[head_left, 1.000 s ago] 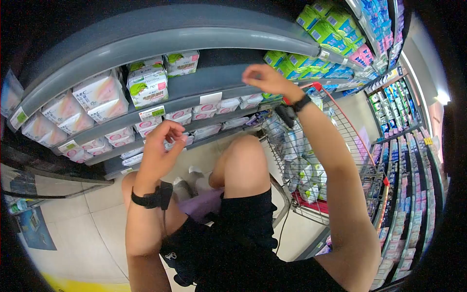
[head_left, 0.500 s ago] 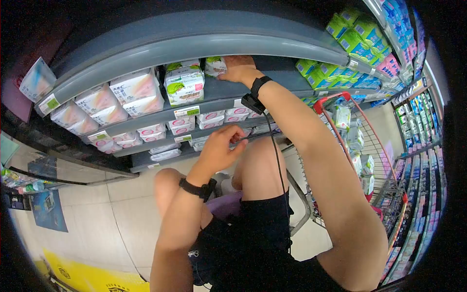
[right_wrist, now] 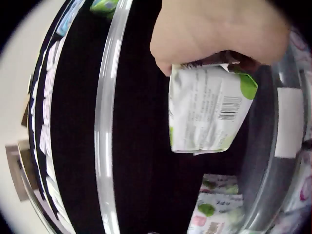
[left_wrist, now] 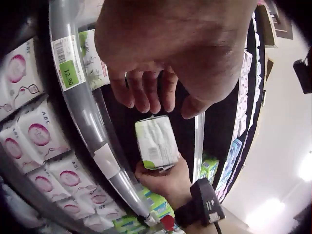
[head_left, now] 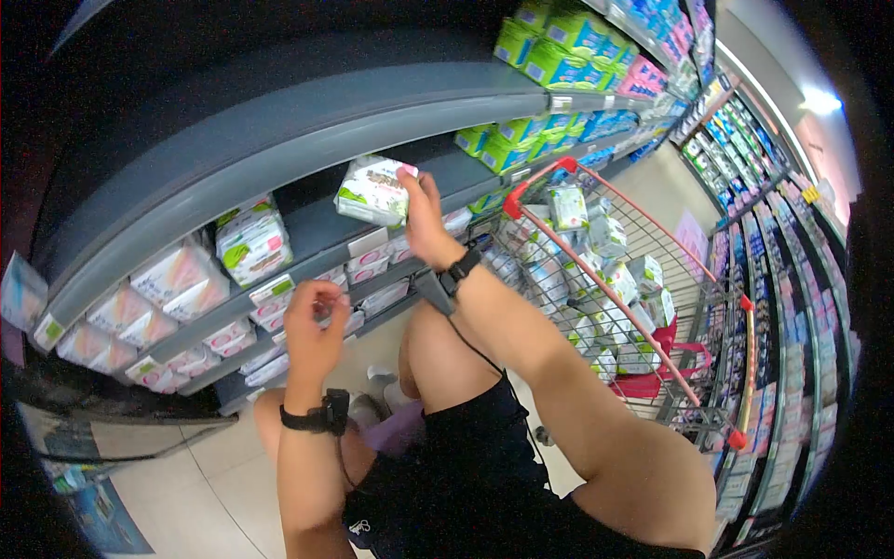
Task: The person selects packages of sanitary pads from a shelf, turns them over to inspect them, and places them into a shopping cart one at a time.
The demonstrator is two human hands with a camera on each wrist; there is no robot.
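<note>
My right hand (head_left: 426, 224) grips a white-and-green pack of sanitary pads (head_left: 369, 193) by its right end, in front of the shelf. In the right wrist view the pack's side (right_wrist: 209, 109) shows printed text and a barcode. My left hand (head_left: 315, 326) hangs with loosely curled fingers before the shelf edge, holding nothing. Its fingers (left_wrist: 150, 90) are apart from the pack in the left wrist view. More white-and-green packs (head_left: 253, 244) stand stacked on the same shelf, left of the held one.
A wire shopping cart (head_left: 610, 279) with a red rim stands at the right and contains several white-and-green packs (head_left: 610, 233). White-and-pink packs (head_left: 177, 279) line the shelf at left. Green packs (head_left: 507, 144) sit farther right. A long shelf edge (head_left: 307, 140) curves above the hands.
My right hand reached left to the shelf, took hold of a pack there, and has brought it out toward the shelf's front. My left hand stays loosely curled. The head view has shifted.
</note>
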